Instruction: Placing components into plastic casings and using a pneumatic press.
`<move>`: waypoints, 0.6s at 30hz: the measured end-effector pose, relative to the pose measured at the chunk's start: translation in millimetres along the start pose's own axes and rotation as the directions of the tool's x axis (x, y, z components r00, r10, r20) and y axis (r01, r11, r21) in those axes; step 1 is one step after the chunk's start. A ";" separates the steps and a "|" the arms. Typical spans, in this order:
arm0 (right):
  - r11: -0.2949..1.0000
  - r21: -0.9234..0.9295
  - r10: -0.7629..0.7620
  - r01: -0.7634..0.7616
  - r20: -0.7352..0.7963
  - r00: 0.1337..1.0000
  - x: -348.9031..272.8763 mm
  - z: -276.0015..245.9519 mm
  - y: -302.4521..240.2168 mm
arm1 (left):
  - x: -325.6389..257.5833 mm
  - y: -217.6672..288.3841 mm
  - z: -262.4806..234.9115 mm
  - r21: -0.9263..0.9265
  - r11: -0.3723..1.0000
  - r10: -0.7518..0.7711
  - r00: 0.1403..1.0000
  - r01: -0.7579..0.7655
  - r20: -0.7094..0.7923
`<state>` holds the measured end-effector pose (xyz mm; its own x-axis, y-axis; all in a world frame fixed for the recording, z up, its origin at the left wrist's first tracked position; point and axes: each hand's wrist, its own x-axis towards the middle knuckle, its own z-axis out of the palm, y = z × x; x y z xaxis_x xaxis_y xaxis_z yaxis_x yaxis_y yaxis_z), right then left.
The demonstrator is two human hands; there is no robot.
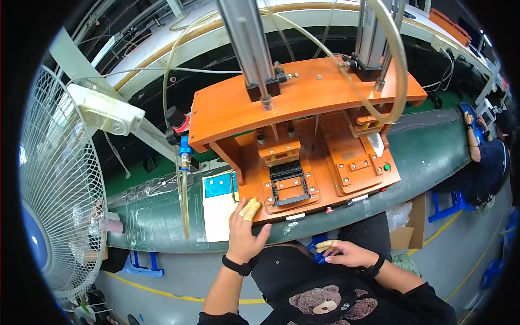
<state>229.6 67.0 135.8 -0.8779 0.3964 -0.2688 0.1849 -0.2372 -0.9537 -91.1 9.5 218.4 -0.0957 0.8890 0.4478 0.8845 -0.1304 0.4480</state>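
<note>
My left hand [246,230] lies with fingers stretched at the front left corner of an orange pneumatic press [303,81]. Yellow finger cots cover some of its fingertips, and it grips nothing. In front of my body, apart from the press, my right hand [346,254] hangs with fingers loosely apart; yellow cots show on it too, and nothing is visible in it. A black rectangular frame-shaped part [290,184] sits in the left fixture of the press. Beside it is the right fixture [352,168], with an orange block bolted on. A green button [387,167] is on the base's right side.
White sheet with a blue panel [219,189] lies left of the press on the green bench [151,216]. A large fan [59,189] stands at far left. Air hoses [184,206] hang by the press. Another person [485,157] sits at far right, near a cardboard box [411,227].
</note>
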 end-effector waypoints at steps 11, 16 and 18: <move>0.880 -0.351 -0.169 0.319 0.395 0.903 91.1 65.5 -70.9 | 35.6 -126.3 -15.1 0.148 0.931 -0.355 0.923 0.334 0.147; 0.756 -0.464 -0.288 0.462 0.398 0.871 142.3 107.4 -72.9 | 34.7 -125.2 -4.2 0.218 0.906 -0.417 0.854 0.362 0.312; 0.702 -0.551 -0.315 0.451 0.328 0.891 152.9 110.2 -77.4 | 31.5 -119.5 -5.2 0.241 0.902 -0.424 0.837 0.357 0.346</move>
<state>32.4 48.2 183.4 -0.9850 0.1367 0.1049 -0.0226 0.5009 -0.8652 -202.2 50.8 183.0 -0.2970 0.9513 -0.0823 0.8740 0.3055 0.3778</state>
